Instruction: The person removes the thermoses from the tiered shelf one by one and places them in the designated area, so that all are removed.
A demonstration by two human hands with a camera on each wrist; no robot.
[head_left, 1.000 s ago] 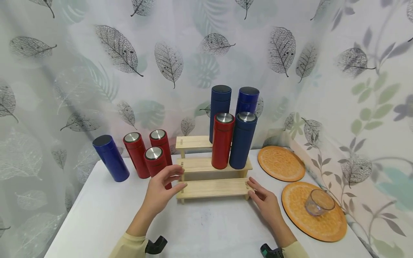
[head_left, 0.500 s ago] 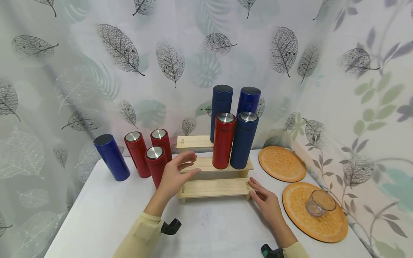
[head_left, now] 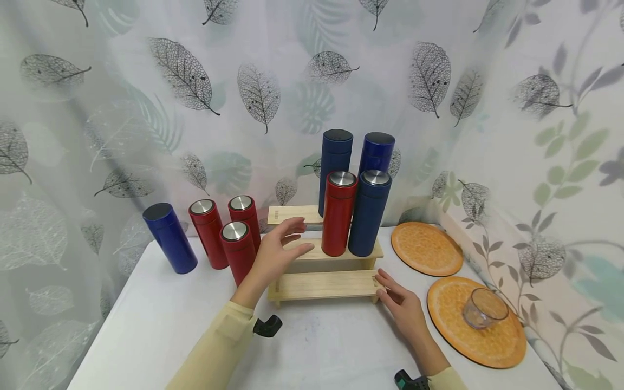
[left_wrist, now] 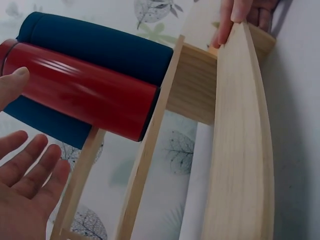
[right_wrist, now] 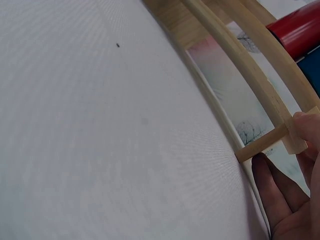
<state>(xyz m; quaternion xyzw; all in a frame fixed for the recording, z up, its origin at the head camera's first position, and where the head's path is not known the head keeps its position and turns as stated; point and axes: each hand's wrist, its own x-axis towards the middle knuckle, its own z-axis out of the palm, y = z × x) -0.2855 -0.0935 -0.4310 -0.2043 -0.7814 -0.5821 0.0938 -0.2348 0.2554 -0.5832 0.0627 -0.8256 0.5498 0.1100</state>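
Note:
A three-step wooden rack (head_left: 322, 285) stands on the white table. A red thermos bottle (head_left: 337, 222) and a dark blue thermos bottle (head_left: 368, 219) are upright on its middle step. Behind them, on the top step, are another dark blue bottle (head_left: 335, 151) and a glossy blue bottle (head_left: 377, 151). My left hand (head_left: 274, 254), fingers spread and holding nothing, hovers over the rack's left side, facing the red bottle (left_wrist: 90, 90) but apart from it. My right hand (head_left: 402, 306) holds the right end of the lowest step, thumb and fingers around its corner (right_wrist: 295, 142).
Left of the rack stand a blue bottle (head_left: 169, 238) and three red ones, the nearest red bottle (head_left: 238, 250) close to my left forearm. On the right lie two orange round mats; the front mat (head_left: 453, 325) bears a clear glass (head_left: 482, 310). A leaf-patterned curtain (head_left: 258, 97) hangs behind.
My left hand has left the rack's left edge and moved right and up, toward the red bottle on the middle step. The right hand keeps its place on the rack; the bottles have not moved.

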